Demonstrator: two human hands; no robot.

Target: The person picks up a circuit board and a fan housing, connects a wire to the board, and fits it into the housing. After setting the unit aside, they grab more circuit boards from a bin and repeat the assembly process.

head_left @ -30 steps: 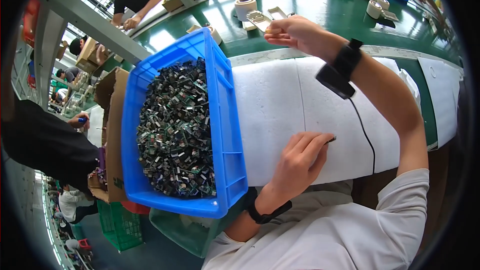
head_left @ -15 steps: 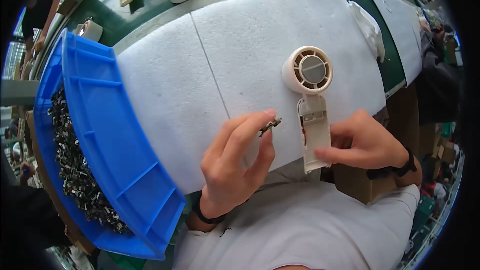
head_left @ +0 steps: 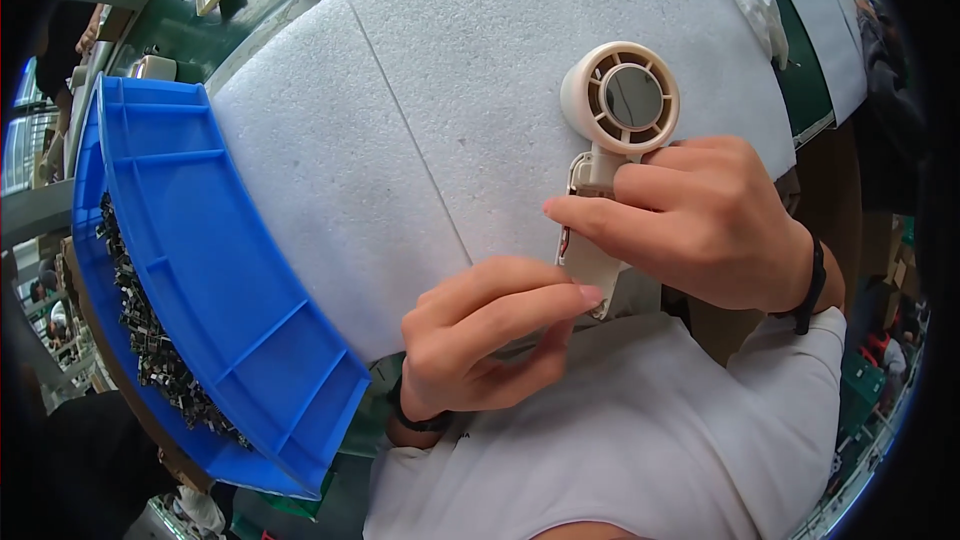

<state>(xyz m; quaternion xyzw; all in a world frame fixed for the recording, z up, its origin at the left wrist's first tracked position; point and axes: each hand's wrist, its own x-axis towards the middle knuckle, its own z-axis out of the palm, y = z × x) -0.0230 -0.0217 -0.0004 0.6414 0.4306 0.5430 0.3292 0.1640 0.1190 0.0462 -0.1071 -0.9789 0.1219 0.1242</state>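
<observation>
Head view, cream fan (head_left: 597, 168), round end (head_left: 622, 100) away, axis slightly slanted

Upper garment: one plain white shirt (head_left: 600, 420), short-sleeved, cloth loosely creased across the chest; a small dark mark (head_left: 463, 435) shows on the wearer's left side. Neckline (head_left: 580, 522): smooth curved edge, partly cut off by the lower border. Right sleeve (head_left: 790, 355): white, ending above the forearm. Left hand (head_left: 490, 335) and right hand (head_left: 705, 220): bare. Left wristband (head_left: 425, 423): black, partly hidden. Right wristband (head_left: 815, 287): black, narrow, encircling the wrist; fastening too unclear to tell
</observation>
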